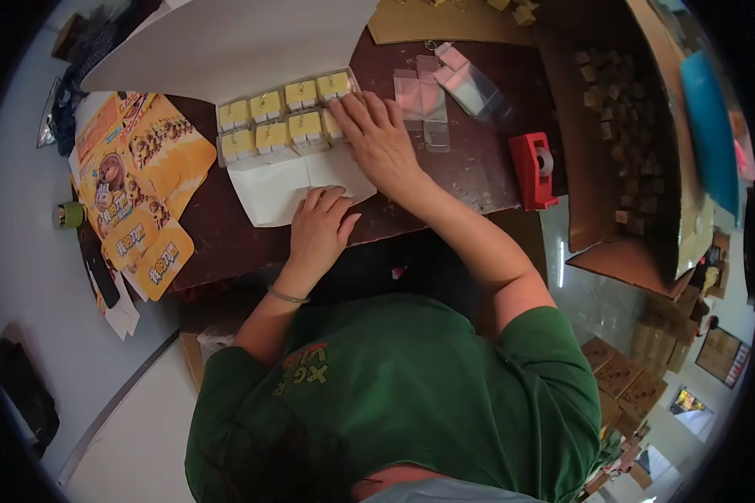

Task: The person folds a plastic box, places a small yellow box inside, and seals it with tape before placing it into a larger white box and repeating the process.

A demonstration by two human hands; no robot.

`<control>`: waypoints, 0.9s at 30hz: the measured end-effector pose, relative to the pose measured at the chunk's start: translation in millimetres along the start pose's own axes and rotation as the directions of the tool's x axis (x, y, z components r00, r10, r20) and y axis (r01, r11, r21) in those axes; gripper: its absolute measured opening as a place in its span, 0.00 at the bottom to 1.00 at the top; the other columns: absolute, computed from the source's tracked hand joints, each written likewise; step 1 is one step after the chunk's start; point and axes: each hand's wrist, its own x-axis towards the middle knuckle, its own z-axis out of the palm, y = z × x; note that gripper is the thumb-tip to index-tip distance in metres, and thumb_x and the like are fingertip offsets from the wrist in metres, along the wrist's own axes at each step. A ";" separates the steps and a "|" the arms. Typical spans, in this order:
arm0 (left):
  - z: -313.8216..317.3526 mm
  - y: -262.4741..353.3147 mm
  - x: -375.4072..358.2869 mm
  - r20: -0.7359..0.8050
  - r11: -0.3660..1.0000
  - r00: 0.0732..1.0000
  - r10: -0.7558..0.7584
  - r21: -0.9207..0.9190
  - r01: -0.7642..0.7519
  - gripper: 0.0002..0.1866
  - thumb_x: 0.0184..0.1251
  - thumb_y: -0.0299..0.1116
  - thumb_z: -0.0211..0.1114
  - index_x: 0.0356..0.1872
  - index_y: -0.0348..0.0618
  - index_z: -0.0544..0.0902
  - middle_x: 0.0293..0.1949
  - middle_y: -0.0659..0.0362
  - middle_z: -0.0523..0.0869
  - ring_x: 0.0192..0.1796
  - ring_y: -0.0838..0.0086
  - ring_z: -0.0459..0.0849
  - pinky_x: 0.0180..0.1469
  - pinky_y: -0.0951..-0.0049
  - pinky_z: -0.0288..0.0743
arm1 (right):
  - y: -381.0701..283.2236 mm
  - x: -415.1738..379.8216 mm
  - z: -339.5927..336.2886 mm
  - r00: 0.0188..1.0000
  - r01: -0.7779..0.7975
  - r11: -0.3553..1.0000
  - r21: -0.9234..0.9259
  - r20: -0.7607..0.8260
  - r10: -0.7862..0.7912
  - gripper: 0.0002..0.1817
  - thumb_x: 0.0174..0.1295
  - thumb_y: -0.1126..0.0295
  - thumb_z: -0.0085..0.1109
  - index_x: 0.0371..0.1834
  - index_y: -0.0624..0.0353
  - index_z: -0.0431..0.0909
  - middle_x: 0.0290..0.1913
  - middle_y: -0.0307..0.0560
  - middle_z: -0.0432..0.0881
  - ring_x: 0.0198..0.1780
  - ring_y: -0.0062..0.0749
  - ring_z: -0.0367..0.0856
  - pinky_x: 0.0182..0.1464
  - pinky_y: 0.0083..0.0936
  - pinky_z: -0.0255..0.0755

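An open white box lies on the dark red table, its large lid raised behind it. Two rows of small clear packs with yellow tops stand in its back part, and the front part shows bare white card. My right hand rests over the right end of the rows, its fingertips on the front-right pack, fingers slightly apart. At the front edge of the box lies my left hand, palm down, fingers spread a little on the white card and nothing held.
Yellow printed sheets are piled at the left. Behind my right hand are clear and pink plastic cases. A red tape dispenser stands near the table's right edge, beside a large cardboard box with many small pieces inside.
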 end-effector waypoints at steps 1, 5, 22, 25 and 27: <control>-4.5 2.2 6.6 0.004 0.995 0.999 -0.050 -0.081 0.050 0.15 0.61 0.36 0.69 0.48 0.43 0.83 0.53 0.55 0.82 0.56 0.56 0.78 0.56 0.60 0.74 | 2.2 -1.3 -6.1 1.000 -0.001 0.987 0.161 0.019 -0.002 0.41 0.54 0.67 0.65 0.74 0.58 0.62 0.68 0.50 0.65 0.68 0.51 0.64 0.69 0.43 0.57; -27.5 -6.0 49.1 0.024 0.898 0.972 -0.235 -0.376 0.227 0.25 0.67 0.37 0.66 0.64 0.43 0.75 0.60 0.48 0.79 0.60 0.51 0.78 0.61 0.59 0.73 | 61.4 -5.0 -6.4 0.971 -0.109 0.832 0.545 -0.119 0.206 0.40 0.59 0.58 0.68 0.73 0.58 0.62 0.69 0.57 0.65 0.69 0.58 0.63 0.67 0.48 0.62; 15.2 60.5 75.2 0.239 0.442 0.963 -0.123 -0.856 0.269 0.31 0.70 0.35 0.64 0.71 0.40 0.67 0.67 0.51 0.74 0.68 0.65 0.72 0.69 0.65 0.66 | 147.3 -71.1 -48.7 0.620 -0.454 0.302 0.838 0.054 0.782 0.08 0.65 0.68 0.64 0.35 0.62 0.85 0.27 0.34 0.81 0.28 0.19 0.76 0.32 0.19 0.69; 25.6 68.2 93.3 0.400 0.047 0.917 -0.006 -0.915 0.400 0.42 0.71 0.34 0.60 0.79 0.38 0.47 0.77 0.50 0.58 0.79 0.63 0.54 0.78 0.64 0.47 | 67.1 -92.3 -67.6 0.663 -0.490 -0.210 0.846 0.517 0.541 0.10 0.68 0.65 0.64 0.39 0.62 0.82 0.25 0.30 0.77 0.27 0.13 0.72 0.31 0.15 0.67; 30.5 66.5 86.4 0.448 -0.159 0.878 0.170 -0.867 0.473 0.42 0.67 0.29 0.58 0.80 0.39 0.47 0.77 0.52 0.59 0.78 0.63 0.57 0.78 0.61 0.49 | 52.6 -104.4 -70.6 0.651 -0.616 0.180 0.767 0.367 0.664 0.10 0.63 0.66 0.67 0.42 0.58 0.83 0.37 0.41 0.83 0.41 0.24 0.79 0.45 0.25 0.71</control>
